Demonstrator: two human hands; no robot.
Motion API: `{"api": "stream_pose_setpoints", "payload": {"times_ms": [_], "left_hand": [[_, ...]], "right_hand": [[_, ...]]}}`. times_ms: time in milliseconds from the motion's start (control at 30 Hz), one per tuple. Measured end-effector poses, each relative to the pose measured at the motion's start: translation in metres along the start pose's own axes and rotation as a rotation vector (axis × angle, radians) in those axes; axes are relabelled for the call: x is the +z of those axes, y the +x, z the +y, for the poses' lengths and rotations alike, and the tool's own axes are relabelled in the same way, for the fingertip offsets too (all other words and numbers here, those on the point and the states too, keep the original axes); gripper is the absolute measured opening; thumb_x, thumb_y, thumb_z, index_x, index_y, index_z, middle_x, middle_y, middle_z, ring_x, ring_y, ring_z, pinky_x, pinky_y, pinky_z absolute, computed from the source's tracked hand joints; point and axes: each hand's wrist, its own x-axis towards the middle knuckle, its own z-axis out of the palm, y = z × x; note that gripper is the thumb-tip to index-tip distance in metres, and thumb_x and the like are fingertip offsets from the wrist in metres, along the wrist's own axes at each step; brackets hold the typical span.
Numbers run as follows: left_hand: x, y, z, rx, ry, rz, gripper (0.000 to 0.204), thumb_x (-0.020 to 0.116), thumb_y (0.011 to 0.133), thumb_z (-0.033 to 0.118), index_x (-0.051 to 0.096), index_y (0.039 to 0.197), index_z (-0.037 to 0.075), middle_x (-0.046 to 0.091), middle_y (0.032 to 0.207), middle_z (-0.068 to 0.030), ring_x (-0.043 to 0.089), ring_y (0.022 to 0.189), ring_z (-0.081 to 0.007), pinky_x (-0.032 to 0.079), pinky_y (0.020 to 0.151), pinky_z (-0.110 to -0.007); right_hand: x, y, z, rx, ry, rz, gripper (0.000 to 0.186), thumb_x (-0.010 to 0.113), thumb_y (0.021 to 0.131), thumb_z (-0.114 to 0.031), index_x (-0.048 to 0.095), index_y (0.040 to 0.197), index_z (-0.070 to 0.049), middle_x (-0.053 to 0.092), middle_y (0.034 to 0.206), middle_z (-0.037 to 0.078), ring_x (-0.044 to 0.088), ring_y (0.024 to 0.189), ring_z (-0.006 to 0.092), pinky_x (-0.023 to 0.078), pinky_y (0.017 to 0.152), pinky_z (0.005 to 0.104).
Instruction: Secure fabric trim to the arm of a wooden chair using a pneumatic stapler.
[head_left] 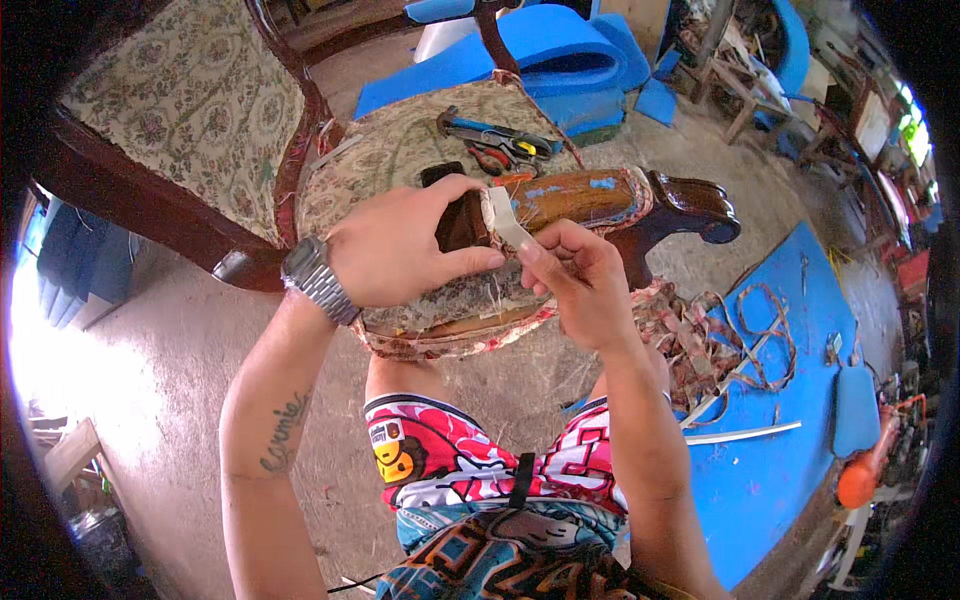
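A carved dark wooden armrest [690, 212] of an upholstered chair lies across in front of me, its pad area stripped to bare wood with blue scraps stuck on. My left hand [395, 245], wearing a metal watch, grips the armrest's left part, thumb on the near side and forefinger at the strip's upper end. Between the thumb and fingers of my right hand [580, 280] is the lower end of a short whitish strip [506, 216], bent along the pad's edge. Frayed fabric and loose threads hang beneath it. What lies under my left palm is hidden.
On the floral chair seat [390, 140] lie a hammer [490, 128] and several hand tools. The floral backrest [190, 110] rises at left. Blue foam [500, 65] is piled behind. At right, torn fabric strips [690, 340] rest on and beside a blue sheet [770, 490].
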Motion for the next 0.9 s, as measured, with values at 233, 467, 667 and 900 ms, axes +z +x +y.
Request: {"api": "stream_pose_setpoints", "payload": {"times_ms": [233, 467, 667, 900], "left_hand": [[-0.003, 0.001, 0.006, -0.007, -0.011, -0.024, 0.062, 0.067, 0.073, 0.044, 0.049, 0.119, 0.006, 0.061, 0.099, -0.0197, 0.059, 0.093, -0.0346, 0.046, 0.081, -0.040], [0.006, 0.006, -0.007, 0.139, -0.144, 0.038, 0.061, 0.060, 0.076, 0.051, 0.049, 0.117, 0.006, 0.062, 0.089, -0.0207, 0.060, 0.084, -0.0358, 0.047, 0.072, -0.041], [0.006, 0.002, 0.023, -0.157, 0.090, 0.039, 0.063, 0.062, 0.075, 0.050, 0.050, 0.116, 0.004, 0.062, 0.088, -0.0209, 0.061, 0.083, -0.0361, 0.047, 0.071, -0.041], [0.008, 0.002, 0.029, -0.156, 0.223, 0.045, 0.068, 0.064, 0.070, 0.056, 0.051, 0.114, 0.005, 0.063, 0.082, -0.0199, 0.061, 0.077, -0.0359, 0.048, 0.067, -0.043]], "right_hand": [[0.018, -0.009, 0.012, -0.091, -0.049, 0.190, 0.018, 0.057, 0.087, -0.016, 0.058, 0.079, -0.001, 0.056, 0.062, 0.001, 0.048, 0.059, 0.0054, 0.040, 0.053, 0.0241], [0.021, -0.010, 0.006, -0.104, -0.224, 0.176, 0.016, 0.058, 0.084, -0.017, 0.057, 0.081, -0.002, 0.057, 0.065, 0.016, 0.059, 0.058, 0.0237, 0.044, 0.056, 0.0320], [0.024, -0.012, 0.018, -0.140, -0.344, 0.193, 0.016, 0.058, 0.084, -0.018, 0.059, 0.081, -0.002, 0.059, 0.064, 0.013, 0.060, 0.058, 0.0227, 0.045, 0.054, 0.0332], [0.027, -0.026, 0.057, -0.081, -0.110, 0.252, 0.018, 0.056, 0.086, -0.014, 0.059, 0.079, 0.002, 0.061, 0.066, 0.004, 0.052, 0.058, 0.0060, 0.042, 0.053, 0.0216]]}}
